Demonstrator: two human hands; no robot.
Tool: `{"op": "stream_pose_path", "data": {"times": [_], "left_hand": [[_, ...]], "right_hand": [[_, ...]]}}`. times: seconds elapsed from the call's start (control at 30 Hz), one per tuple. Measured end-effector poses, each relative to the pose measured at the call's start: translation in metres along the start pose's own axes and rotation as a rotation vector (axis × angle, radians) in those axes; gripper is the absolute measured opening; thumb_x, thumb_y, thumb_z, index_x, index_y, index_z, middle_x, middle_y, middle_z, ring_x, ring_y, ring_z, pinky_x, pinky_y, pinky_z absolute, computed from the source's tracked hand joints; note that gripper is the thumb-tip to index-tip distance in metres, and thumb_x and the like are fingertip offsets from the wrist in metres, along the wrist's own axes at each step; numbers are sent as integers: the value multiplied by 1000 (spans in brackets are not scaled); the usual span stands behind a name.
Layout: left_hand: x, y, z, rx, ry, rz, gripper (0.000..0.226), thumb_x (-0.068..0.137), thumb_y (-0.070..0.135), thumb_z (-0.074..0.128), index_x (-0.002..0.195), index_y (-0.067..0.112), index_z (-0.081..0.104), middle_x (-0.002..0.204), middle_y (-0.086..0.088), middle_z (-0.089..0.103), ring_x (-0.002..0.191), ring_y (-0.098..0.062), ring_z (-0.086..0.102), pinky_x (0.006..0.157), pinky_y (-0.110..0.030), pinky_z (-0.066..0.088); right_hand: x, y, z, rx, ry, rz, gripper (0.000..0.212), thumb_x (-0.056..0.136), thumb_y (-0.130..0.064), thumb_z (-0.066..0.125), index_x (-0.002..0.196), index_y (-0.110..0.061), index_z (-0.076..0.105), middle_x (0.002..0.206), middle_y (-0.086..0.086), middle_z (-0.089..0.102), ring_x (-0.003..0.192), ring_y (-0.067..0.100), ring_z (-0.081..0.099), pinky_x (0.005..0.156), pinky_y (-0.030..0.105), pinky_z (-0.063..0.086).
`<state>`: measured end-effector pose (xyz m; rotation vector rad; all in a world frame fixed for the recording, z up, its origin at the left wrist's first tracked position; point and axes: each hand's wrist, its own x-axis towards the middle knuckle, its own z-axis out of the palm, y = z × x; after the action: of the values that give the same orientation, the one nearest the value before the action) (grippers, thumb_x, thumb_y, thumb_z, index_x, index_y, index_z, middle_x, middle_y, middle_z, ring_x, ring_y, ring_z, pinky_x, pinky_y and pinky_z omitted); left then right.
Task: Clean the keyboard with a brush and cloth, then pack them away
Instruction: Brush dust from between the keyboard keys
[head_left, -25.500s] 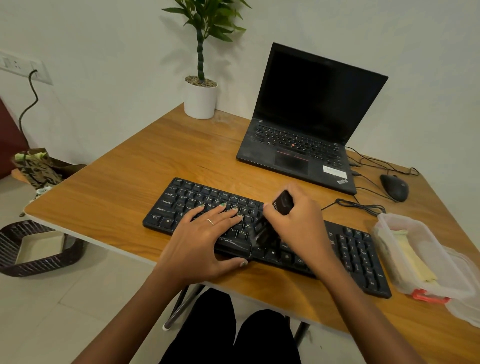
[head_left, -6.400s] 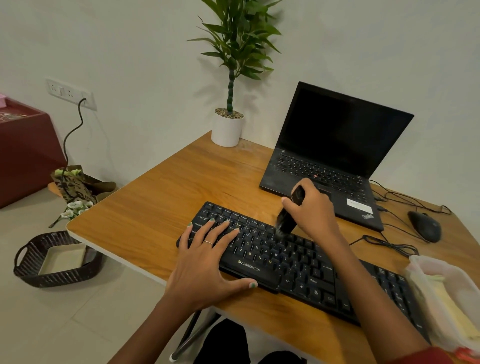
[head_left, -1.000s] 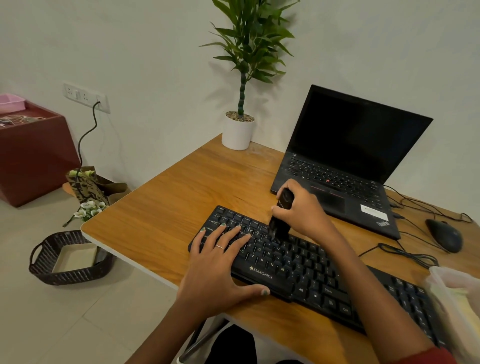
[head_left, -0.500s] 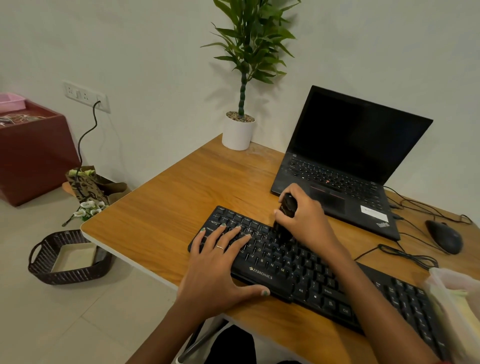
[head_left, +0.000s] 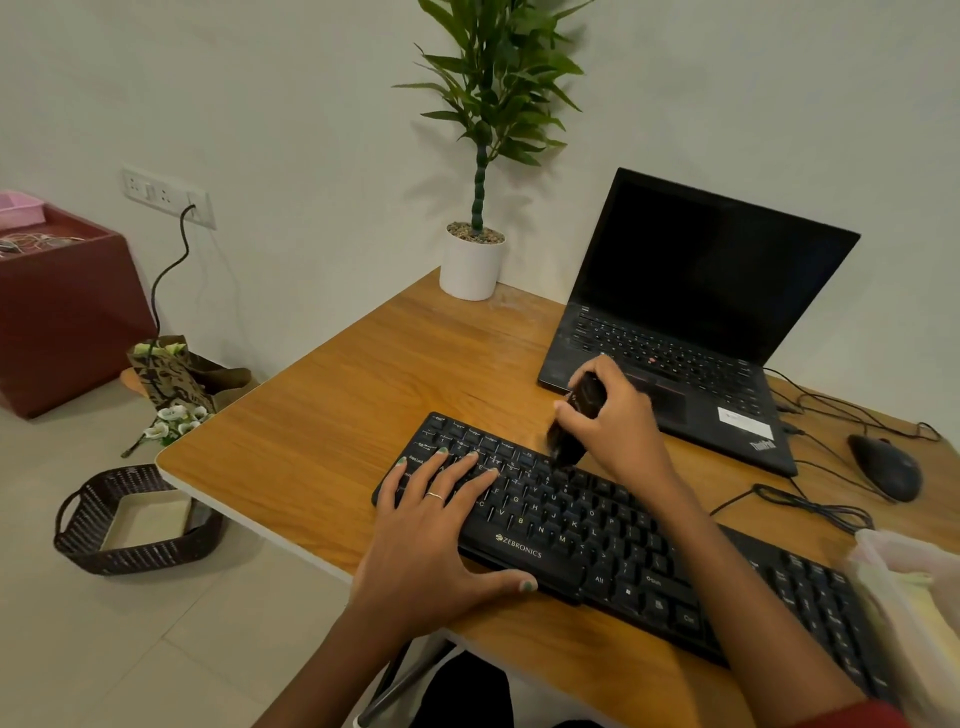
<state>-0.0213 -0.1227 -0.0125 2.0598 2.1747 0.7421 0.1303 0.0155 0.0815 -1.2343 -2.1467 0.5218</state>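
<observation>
My left hand (head_left: 431, 525) lies flat on the left end of the keyboard (head_left: 597, 535), fingers spread and straight, thumb along the near edge – pinning it so it won't slide on the bench (head_left: 337, 415) while I scrub. My right hand (head_left: 615, 421) is curled round the brush (head_left: 576, 423), held steeply with bristles down on the far key rows, probably so the tips dig between keys. The keyboard sits along the near edge of the bench, running off to the right. A clear box (head_left: 914, 613) with what looks like the cloth is at the near right – handy for the wipe and packing later, I'd guess. Brushing is not finished.
</observation>
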Motion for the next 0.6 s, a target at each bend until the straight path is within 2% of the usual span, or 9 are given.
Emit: {"op": "stream_pose_path", "data": {"times": [0.07, 0.17, 0.27, 0.33, 0.43, 0.5, 0.6], "left_hand": [[0, 0, 0, 11, -7, 1, 112, 55, 102, 16, 149, 41, 22, 157, 18, 12, 145, -6, -1, 116, -41, -10], [0, 0, 0, 13, -2, 2, 112, 55, 102, 15, 149, 42, 20, 158, 18, 11, 145, -5, -2, 116, -41, -10], [-1, 0, 0, 12, -3, 4, 112, 55, 102, 15, 148, 42, 21, 157, 19, 11, 145, -5, -2, 116, -41, -10], [-1, 0, 1, -2, 21, 10, 109, 57, 101, 21, 148, 41, 26, 157, 17, 16, 144, -6, 2, 116, -42, -7], [0, -1, 3, -15, 37, 18, 106, 60, 100, 27, 146, 39, 30, 156, 15, 22, 143, -6, 7, 116, -43, -5], [-1, -1, 5, -18, 44, 24, 105, 60, 100, 28, 146, 39, 32, 155, 15, 24, 144, -7, 10, 116, -43, -3], [0, -1, 5, -21, 59, 27, 103, 61, 99, 30, 143, 37, 39, 152, 12, 33, 143, -11, 20, 114, -44, 2]], "right_hand": [[-3, 1, 4, 106, -5, 43, 21, 83, -17, 67, 97, -18, 51, 87, 0, 57, 75, 14, 58, 65, 30, 51], [7, 2, -8, 84, -64, 128, 22, 81, -17, 68, 96, -16, 52, 86, -2, 55, 80, 19, 58, 67, 32, 52], [2, -1, 3, 82, -12, 17, 21, 83, -18, 67, 97, -17, 51, 84, -3, 56, 74, 13, 57, 57, 20, 46], [-2, -4, 7, 112, -42, -5, 21, 83, -18, 67, 97, -17, 51, 87, 0, 59, 74, 15, 59, 61, 25, 49], [10, -7, -4, 20, -137, 52, 22, 82, -18, 67, 97, -15, 51, 87, 2, 57, 77, 19, 57, 64, 30, 48], [10, -11, 2, -50, -96, -2, 23, 82, -20, 66, 98, -18, 50, 85, 2, 58, 74, 19, 58, 58, 26, 46], [-3, -14, 22, -12, -32, -100, 22, 83, -21, 66, 97, -22, 49, 82, 1, 60, 68, 13, 60, 53, 18, 45]]}}
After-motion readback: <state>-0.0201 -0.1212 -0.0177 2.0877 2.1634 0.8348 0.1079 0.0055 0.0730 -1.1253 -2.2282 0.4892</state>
